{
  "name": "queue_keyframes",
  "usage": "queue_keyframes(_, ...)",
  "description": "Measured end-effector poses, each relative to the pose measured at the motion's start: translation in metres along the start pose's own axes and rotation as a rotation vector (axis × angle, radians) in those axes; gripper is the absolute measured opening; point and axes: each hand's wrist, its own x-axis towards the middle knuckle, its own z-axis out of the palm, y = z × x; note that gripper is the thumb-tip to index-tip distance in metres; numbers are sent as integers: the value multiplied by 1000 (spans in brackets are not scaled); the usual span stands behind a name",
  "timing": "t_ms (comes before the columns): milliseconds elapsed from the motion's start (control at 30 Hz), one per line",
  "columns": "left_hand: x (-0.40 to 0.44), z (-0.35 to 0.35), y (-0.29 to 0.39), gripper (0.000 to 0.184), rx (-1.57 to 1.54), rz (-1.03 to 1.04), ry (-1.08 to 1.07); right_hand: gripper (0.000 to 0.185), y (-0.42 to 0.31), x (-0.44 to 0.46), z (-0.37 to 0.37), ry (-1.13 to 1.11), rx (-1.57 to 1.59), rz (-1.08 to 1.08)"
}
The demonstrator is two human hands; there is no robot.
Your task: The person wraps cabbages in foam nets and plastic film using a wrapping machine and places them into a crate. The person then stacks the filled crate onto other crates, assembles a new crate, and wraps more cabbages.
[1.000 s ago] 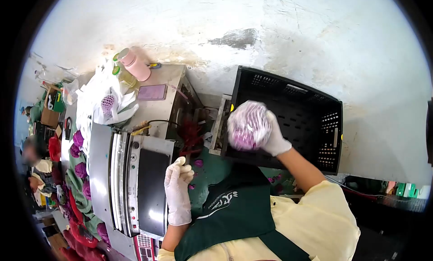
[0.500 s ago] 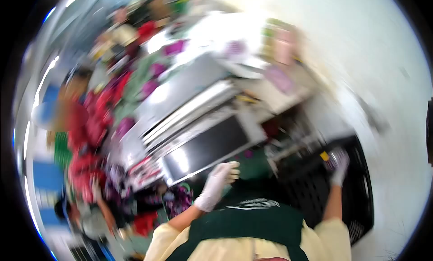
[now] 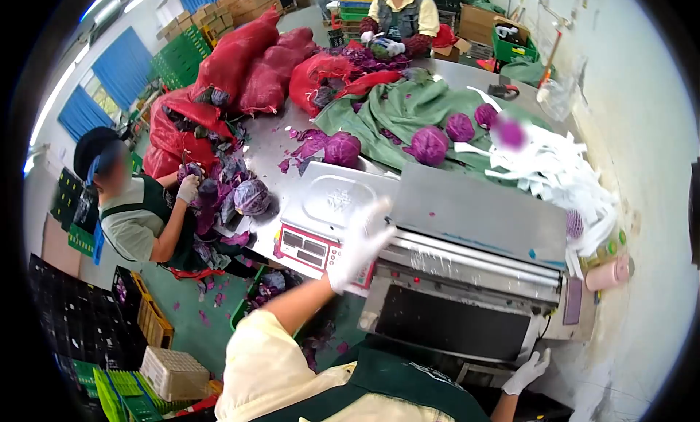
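My left hand (image 3: 357,251), in a white glove and smeared by motion, reaches over the right side of the digital scale (image 3: 310,248). Its fingers look stretched out, with nothing visible in them. Low on the right, my gloved right hand (image 3: 526,372) has its fingers apart and holds nothing. It is beside the front right corner of the film wrapping machine (image 3: 452,320), whose black plate faces me. Behind the scale, a peeled red cabbage (image 3: 342,149) sits on the metal table (image 3: 281,134). More red cabbages (image 3: 428,145) rest along the green cloth (image 3: 379,119).
At left, a co-worker (image 3: 138,211) handles cabbage leaves; another person (image 3: 397,25) works at the far end. Red mesh sacks (image 3: 240,61) line the table's left side. White strips (image 3: 554,170) and a pink roll (image 3: 609,274) lie near the right wall. Crates (image 3: 175,373) stand lower left.
The view has swung left and levelled. My left hand has moved from the machine's front to over the scale. My right hand has left the black crate and the wrapped item there.
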Motion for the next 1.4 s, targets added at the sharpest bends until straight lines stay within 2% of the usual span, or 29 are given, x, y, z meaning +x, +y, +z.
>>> queue_keyframes(33,38,-25,-18,61,213,36,62,42,20,-1,19,-54,327,432)
queue_keyframes(133,145,-69,-96,81,701,60,156,41,29,-8,58,113,27,274)
queue_keyframes(167,172,-77,-111,86,827,-49,83,41,20,-12,64,118,16,277)
queue_keyframes(200,195,-83,-125,91,951,-158,7,39,13,-15,67,170,143,363)
queue_keyframes(233,215,-82,-147,102,999,-241,-74,38,3,-11,74,225,275,436)
queue_keyframes(267,228,-78,-165,111,1031,-306,-111,38,9,-9,77,233,270,428)
queue_keyframes(333,244,-72,-188,116,1117,-369,-162,41,27,-9,73,130,222,394)
queue_keyframes(400,271,-85,-205,111,940,-388,-119,39,34,-8,75,120,284,433)
queue_keyframes(467,300,-103,-233,105,729,-524,-18,35,32,-17,78,147,243,388)
queue_keyframes(533,323,-127,-298,97,313,-460,142,34,31,-15,85,144,230,396)
queue_keyframes(600,305,-142,-267,95,-363,-834,160,33,34,-9,83,138,238,409)
queue_keyframes(633,303,-145,-272,94,-482,-741,166,32,32,-10,81,130,234,422)
queue_keyframes(667,293,-144,-251,94,-469,-753,154,32,32,-10,78,126,237,425)
queue_keyframes(733,272,-142,-183,99,-411,-599,172,31,30,-7,73,109,247,434)
queue_keyframes(767,271,-139,-200,101,-226,-330,140,38,39,-8,71,115,267,455)
queue_keyframes(800,257,-138,-167,100,86,-156,84,35,20,-10,73,128,202,455)
queue_keyframes(833,235,-134,-126,97,417,-10,85,32,-15,-8,84,77,509,591)
queue_keyframes(867,224,-120,-87,94,611,94,23,29,-13,-13,86,53,599,521)
queue_keyframes(900,209,-110,-63,93,711,147,-11,28,-24,-8,90,79,549,553)
queue_keyframes(933,192,-100,-46,93,842,133,-9,28,8,7,89,21,619,579)
queue_keyframes(967,178,-87,-38,96,912,132,-1,26,-1,8,101,208,431,445)
queue_keyframes(1000,165,-71,-28,97,957,103,-11,23,-15,16,98,193,290,422)
queue_keyframes(1033,153,-58,-21,97,928,56,-28,20,-12,21,98,192,208,290)
queue_keyframes(1133,122,-24,-10,100,944,-29,-25,23,6,37,91,121,180,245)
queue_keyframes(1200,109,-13,-17,103,986,26,0,26,-29,45,82,107,202,334)
queue_keyframes(1267,109,-5,-3,106,1057,116,-55,24,1,58,76,1,279,400)
queue_keyframes(1333,113,-1,12,105,1007,60,-125,22,9,71,70,34,260,267)
queue_keyframes(1400,113,2,17,102,939,59,-57,20,-17,103,53,105,186,124)
